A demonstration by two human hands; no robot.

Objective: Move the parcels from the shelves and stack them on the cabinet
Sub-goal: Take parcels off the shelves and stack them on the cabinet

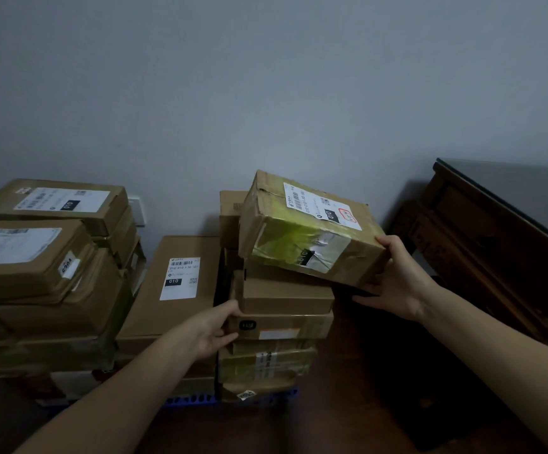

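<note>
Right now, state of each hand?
Left hand: open, straight fingers pressed against the stack.
Right hand: holding the tilted parcel by its end.

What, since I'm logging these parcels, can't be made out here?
Head view:
- Tilted parcel: label print too small and blurred to read.
- Right hand: fingers hidden under that parcel.
- Cabinet: cut off by the right edge.
- Left stack: cut off by the left edge.
</note>
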